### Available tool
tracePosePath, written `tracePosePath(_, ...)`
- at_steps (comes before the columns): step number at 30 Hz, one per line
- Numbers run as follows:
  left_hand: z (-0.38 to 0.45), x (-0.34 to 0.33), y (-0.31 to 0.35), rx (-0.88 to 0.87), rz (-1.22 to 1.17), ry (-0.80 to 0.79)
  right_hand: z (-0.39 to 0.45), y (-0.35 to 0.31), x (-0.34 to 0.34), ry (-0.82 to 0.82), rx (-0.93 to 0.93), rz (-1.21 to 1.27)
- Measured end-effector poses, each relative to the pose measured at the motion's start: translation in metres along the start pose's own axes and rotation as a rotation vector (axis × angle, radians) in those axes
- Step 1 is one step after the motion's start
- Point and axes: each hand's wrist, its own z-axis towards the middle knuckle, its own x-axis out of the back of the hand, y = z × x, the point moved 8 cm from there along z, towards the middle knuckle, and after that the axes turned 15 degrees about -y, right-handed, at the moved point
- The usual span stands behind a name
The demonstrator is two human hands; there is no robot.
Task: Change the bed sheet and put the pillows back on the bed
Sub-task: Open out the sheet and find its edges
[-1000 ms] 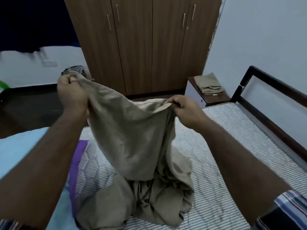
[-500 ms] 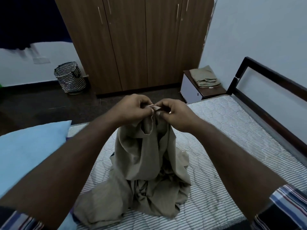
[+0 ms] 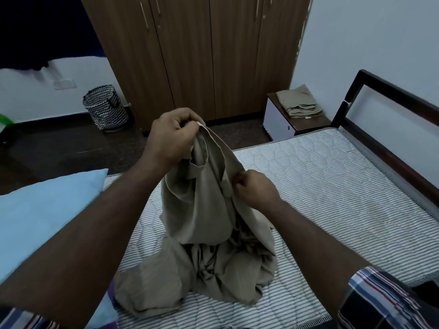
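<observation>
Holding up the beige sheet [image 3: 209, 210] mid-mattress [image 3: 332, 186], left hand [image 3: 171, 138] fingers clamped on its hem, right hand [image 3: 256, 188] pinching lower.

I see a khaki-beige bed sheet [image 3: 209, 210] bunched at the centre of the frame, its hemmed edge lifted to about 12 o'clock of the heap while its crumpled lower folds pool on the bare striped, quilted mattress [image 3: 332, 198], which stretches from centre out to 3 o'clock. A pale blue pillow [image 3: 45, 214] lies at 9 o'clock on the mattress's left end. At 2 o'clock, a folded cloth [image 3: 298, 102] of the same khaki shade rests flat on a small bedside cabinet beyond the mattress.
</observation>
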Motion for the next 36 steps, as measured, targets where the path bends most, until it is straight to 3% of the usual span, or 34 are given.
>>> tracePosePath(4,0.002,0.01,-0.006,-0.001,-0.046,0.034,0.0,0.016,0.021,0.245,-0.049,0.127)
tracePosePath(7,0.002,0.019,-0.012,0.012,-0.075,0.087,-0.005,0.031,0.04,0.493,-0.019,-0.079)
tracePosePath(9,0.002,0.026,-0.016,0.025,-0.098,0.144,-0.006,0.044,0.042,0.565,-0.007,-0.194)
tracePosePath(11,0.002,0.029,-0.018,0.042,-0.118,0.185,-0.002,0.052,0.034,0.488,0.042,-0.256)
tracePosePath(13,0.004,0.028,-0.019,0.063,-0.134,0.198,0.011,0.061,0.008,0.219,0.032,-0.354)
tracePosePath(15,0.007,0.025,-0.019,0.078,-0.149,0.2,0.015,0.07,-0.019,-0.064,0.027,-0.292)
tracePosePath(17,0.01,0.023,-0.019,0.09,-0.15,0.2,0.009,0.061,-0.027,-0.134,0.088,-0.156)
tracePosePath(20,0.013,0.024,-0.02,0.107,-0.154,0.205,0.012,0.052,-0.004,0.004,0.143,-0.126)
tracePosePath(25,0.014,0.025,-0.026,0.145,-0.17,0.223,-0.002,0.073,0.114,0.584,-0.13,-0.187)
tracePosePath(27,0.014,0.022,-0.026,0.161,-0.169,0.225,-0.02,0.069,0.109,0.67,-0.115,-0.182)
tracePosePath(30,0.015,0.018,-0.029,0.183,-0.187,0.224,-0.029,0.067,0.025,0.358,-0.132,-0.055)
tracePosePath(33,0.014,0.01,-0.029,0.199,-0.197,0.201,-0.034,0.042,-0.063,0.027,0.027,-0.142)
tracePosePath(36,0.014,0.002,-0.023,0.182,-0.202,0.18,-0.03,0.006,-0.069,0.035,0.177,0.044)
